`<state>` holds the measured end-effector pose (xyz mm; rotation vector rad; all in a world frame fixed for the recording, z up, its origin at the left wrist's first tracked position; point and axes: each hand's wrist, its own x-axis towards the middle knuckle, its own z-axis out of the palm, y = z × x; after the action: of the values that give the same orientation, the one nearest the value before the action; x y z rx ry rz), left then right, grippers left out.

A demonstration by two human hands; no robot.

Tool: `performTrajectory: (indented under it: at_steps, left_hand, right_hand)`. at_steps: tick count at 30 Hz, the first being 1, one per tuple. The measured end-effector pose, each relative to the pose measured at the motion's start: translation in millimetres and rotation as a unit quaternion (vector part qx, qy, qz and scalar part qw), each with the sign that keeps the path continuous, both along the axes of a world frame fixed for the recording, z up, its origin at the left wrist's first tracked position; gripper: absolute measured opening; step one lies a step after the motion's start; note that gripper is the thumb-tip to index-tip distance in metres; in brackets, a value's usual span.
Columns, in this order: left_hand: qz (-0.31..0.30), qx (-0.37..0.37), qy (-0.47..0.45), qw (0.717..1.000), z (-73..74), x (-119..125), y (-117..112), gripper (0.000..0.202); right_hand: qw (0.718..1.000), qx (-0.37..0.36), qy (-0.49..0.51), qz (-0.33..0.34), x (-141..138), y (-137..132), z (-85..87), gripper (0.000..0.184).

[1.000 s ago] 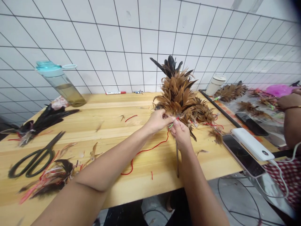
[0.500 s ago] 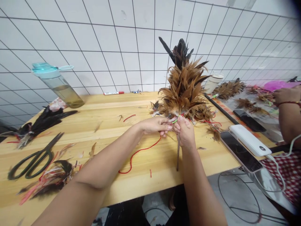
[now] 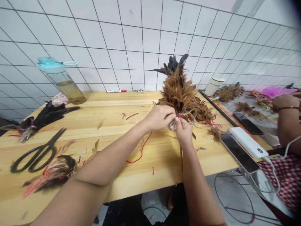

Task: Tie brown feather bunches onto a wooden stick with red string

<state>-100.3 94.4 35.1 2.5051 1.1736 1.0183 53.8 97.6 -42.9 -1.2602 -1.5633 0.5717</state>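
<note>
A feather duster point(image 3: 177, 89) with brown feathers and a dark tip leans away from me. My right hand point(image 3: 184, 130) is closed around its lower end, thumb at the red binding, and the thin stick point(image 3: 181, 158) shows below. My left hand point(image 3: 161, 117) is closed at the same binding, its fingertips meeting the right thumb. A red string point(image 3: 142, 152) trails onto the table from under the left palm and seems gripped in those fingers. The exact pinch is hidden. Loose brown feathers point(image 3: 203, 110) lie right of the duster.
Scissors point(image 3: 39, 153), feather scraps point(image 3: 58, 172), black feathers point(image 3: 47, 117) and a tilted bottle point(image 3: 68, 86) are on the left. A marker point(image 3: 116, 91) lies by the wall. On the right are a phone point(image 3: 240, 152), a power bank point(image 3: 248, 142), a cup point(image 3: 214, 85) and another person's hand point(image 3: 285, 101).
My left hand has turned knuckles-up and moved up over the binding, the string shifting with it. The duster has tipped lower and slightly left. The camera view has shifted a little.
</note>
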Motion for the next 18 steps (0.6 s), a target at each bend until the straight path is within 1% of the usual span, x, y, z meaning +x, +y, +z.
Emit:
performTrajectory:
  at_steps: [1,3,6,8,10,12,15,18]
  left_hand:
    - [0.014,0.038,0.021,0.999,0.7,0.6,-1.0,0.021]
    - [0.031,0.088,0.076,0.993,1.2,0.0,-1.3,0.022]
    - [0.017,0.119,0.167,0.979,1.5,-1.7,-0.6,0.022]
    - [0.001,0.122,0.208,0.97,1.6,-1.1,-0.5,0.022]
    - [-0.008,0.119,0.231,0.966,1.2,0.3,-0.4,0.02]
    - [-0.014,0.112,0.245,0.963,0.3,1.2,0.2,0.019]
    - [0.001,0.105,0.256,0.961,-1.9,-1.0,2.9,0.016]
    - [0.067,0.09,0.252,0.961,-3.8,-9.9,9.5,0.013]
  right_hand:
    - [0.998,0.009,-0.064,-0.014,-0.9,-1.7,1.4,0.038]
    - [0.98,0.015,-0.197,-0.031,-4.3,-6.7,5.7,0.033]
    - [0.929,-0.006,-0.368,-0.044,-10.6,-16.5,12.0,0.03]
    - [0.893,-0.021,-0.446,-0.051,-13.8,-22.7,13.5,0.033]
    - [0.866,-0.024,-0.496,-0.052,-15.5,-27.4,12.9,0.036]
    - [0.851,-0.021,-0.523,-0.047,-16.2,-30.3,10.9,0.039]
    - [0.847,-0.024,-0.531,-0.02,-16.6,-32.6,6.2,0.037]
    - [0.855,-0.033,-0.516,0.038,-16.2,-34.1,0.5,0.032]
